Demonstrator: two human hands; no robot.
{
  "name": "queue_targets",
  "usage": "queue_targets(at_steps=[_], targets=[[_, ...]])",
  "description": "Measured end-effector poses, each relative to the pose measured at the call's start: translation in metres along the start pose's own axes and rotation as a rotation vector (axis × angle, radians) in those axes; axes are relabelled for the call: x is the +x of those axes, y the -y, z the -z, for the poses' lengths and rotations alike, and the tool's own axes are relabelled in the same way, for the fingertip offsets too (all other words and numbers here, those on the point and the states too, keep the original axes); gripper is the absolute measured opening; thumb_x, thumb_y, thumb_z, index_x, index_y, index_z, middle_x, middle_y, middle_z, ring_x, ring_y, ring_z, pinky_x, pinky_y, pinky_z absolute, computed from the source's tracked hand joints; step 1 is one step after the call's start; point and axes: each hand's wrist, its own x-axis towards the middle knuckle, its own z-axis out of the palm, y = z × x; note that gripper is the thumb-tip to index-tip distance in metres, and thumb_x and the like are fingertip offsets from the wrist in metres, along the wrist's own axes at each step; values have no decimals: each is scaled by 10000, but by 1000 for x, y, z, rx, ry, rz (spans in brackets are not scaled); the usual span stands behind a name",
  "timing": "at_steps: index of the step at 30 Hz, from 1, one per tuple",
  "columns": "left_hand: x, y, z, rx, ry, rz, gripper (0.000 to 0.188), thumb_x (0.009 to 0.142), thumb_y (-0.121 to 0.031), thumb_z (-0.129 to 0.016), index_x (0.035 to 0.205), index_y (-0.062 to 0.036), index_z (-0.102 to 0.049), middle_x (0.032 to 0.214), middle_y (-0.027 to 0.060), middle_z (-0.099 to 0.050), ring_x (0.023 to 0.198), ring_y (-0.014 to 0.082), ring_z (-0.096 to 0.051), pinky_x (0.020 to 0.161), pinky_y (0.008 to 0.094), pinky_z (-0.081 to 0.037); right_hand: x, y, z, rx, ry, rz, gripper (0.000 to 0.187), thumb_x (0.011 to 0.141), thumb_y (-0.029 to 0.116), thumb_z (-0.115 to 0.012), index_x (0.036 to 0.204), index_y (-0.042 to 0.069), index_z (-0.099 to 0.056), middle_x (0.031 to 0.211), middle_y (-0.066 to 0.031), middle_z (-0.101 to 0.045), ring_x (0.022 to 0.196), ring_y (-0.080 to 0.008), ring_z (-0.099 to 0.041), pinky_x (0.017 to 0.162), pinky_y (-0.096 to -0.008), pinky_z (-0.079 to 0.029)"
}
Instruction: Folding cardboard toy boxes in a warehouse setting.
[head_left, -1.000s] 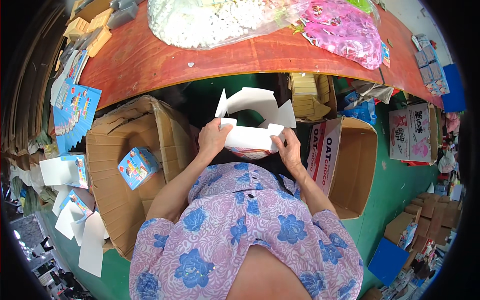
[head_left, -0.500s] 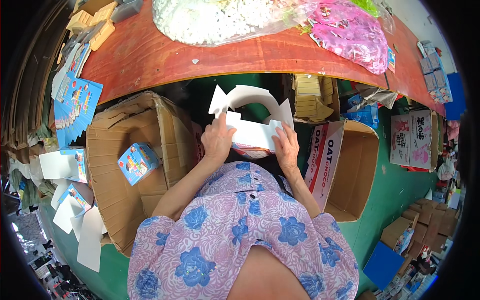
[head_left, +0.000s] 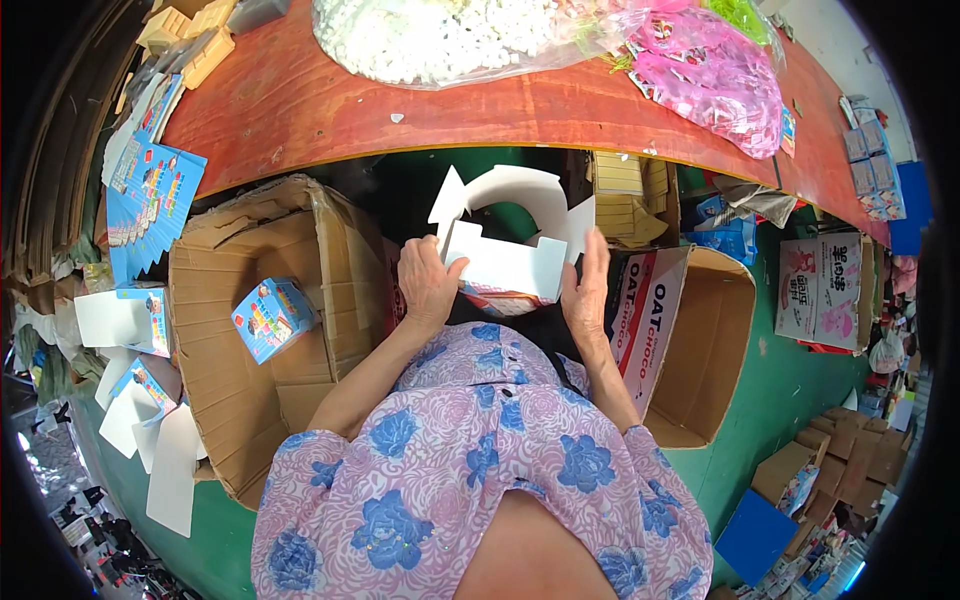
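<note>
My left hand [head_left: 428,283] pinches the box [head_left: 508,264] at its left end, thumb over the near flap; my right hand [head_left: 587,298] is spread nearly flat along the other end, fingers straight, and how hard it presses I can't tell. The box hangs between them, above my lap and short of the table's [head_left: 470,118] near edge, flaps up, far side bowed. With so little grip on the right, I think it could twist or drop; too hard a squeeze might crease the thin card, or fold a side flap wrongly. My left elbow sits close to the carton [head_left: 205,385], so a knock could shift the blue box [head_left: 270,320] lying within its walls.
</note>
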Motion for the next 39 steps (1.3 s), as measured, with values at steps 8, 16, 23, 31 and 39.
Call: queue_targets(at_steps=[8,16,23,31,39], targets=[[8,7,-11,-248,34,-73,661,683,-104,-622,1235,-7,-270,1095,209,-461,992,343,-459,804,381,-406,8,7,-3,152,140,-8,481,773,-9,-478,1233,48,-348,1194,-165,-437,1033,-328,-478,860,-353,-404],[30,-4,-8,-157,72,-388,447,673,-85,-589,1097,-46,-451,1128,124,-435,982,313,-455,790,367,-415,29,-2,-8,23,210,84,273,832,213,-474,1075,122,-560,1171,-134,-459,1031,-303,-421,887,-359,-356],[31,-6,-19,-49,7,-494,200,716,-144,-531,884,-72,-612,1020,101,-548,955,300,-476,725,377,-388,42,-14,-39,101,238,31,229,721,72,-593,945,114,-615,1080,-143,-494,1007,-291,-419,882,-352,-344],[54,-16,-47,-77,91,-75,626,622,-246,-626,1139,-3,-373,1097,176,-406,961,358,-421,769,403,-388,36,-55,-54,307,183,-302,853,674,115,-644,1288,-74,-81,1328,-236,-165,1240,-281,-172,1010,-320,-136],[52,-9,-42,-585,435,311,829,631,-359,-627,1263,-18,-212,1008,279,-513,937,375,-519,815,390,-408,55,-58,-28,320,294,-23,818,628,33,-637,1290,-21,-161,1249,-175,-305,1164,-269,-289,978,-329,-224]])
